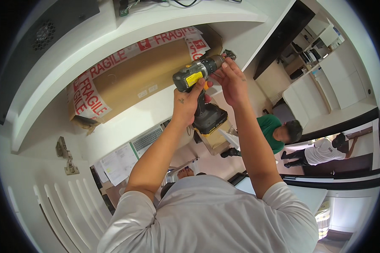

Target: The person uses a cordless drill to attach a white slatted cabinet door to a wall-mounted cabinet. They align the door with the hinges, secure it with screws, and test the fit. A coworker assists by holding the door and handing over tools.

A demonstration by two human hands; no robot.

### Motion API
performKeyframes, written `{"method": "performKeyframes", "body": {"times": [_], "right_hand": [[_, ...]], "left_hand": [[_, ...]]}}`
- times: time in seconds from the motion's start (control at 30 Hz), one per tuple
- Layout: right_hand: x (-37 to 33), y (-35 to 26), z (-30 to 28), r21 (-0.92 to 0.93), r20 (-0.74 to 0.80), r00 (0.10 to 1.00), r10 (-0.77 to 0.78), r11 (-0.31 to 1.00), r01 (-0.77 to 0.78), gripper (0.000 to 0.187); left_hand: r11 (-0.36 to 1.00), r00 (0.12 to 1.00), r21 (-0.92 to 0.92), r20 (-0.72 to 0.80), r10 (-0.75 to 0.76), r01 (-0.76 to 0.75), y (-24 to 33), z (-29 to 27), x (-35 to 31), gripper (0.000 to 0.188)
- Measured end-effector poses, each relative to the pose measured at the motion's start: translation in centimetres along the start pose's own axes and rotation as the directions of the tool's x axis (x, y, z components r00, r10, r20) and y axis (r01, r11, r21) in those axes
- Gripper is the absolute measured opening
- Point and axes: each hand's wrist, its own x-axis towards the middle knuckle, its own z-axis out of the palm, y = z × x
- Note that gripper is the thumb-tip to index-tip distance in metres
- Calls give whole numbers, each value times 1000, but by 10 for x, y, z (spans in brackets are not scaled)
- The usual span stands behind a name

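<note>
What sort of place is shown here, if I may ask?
Probably an office with built-in furniture, perhaps unfinished: a laptop lies near papers, a metal hinge shows on a white panel, and a cordless drill is held.

The person's bare left arm [152, 156] and right arm [259, 145] stretch up and forward, bent inward at the wrists, the left hand [185, 103] curled in a grip with its thumb slanting upward, the right hand [234, 84] slightly higher, its fingers bent.
</note>
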Motion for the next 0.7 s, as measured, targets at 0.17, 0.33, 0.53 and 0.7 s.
{"method": "performKeyframes", "body": {"times": [0.17, 0.33, 0.53, 0.7], "right_hand": [[1, 0, 1, -3, -2, 1000, -11, 1000, 11, 52], [1, 1, 0, 14, 0, 1000, -17, 1000, 17, 50], [6, 3, -5, -38, -30, 999, -14, 999, 12, 48], [1, 2, -5, -70, -78, 997, 14, 997, -19, 51]], "left_hand": [[1000, 999, 12, 34, 4, -4, 2, -5, 3, 41], [999, 999, 36, 41, -15, 14, 3, -8, 6, 41], [999, 994, 38, 113, -8, 4, 3, -14, 17, 46], [1000, 991, 24, 136, -23, 19, 5, -14, 18, 37]]}}
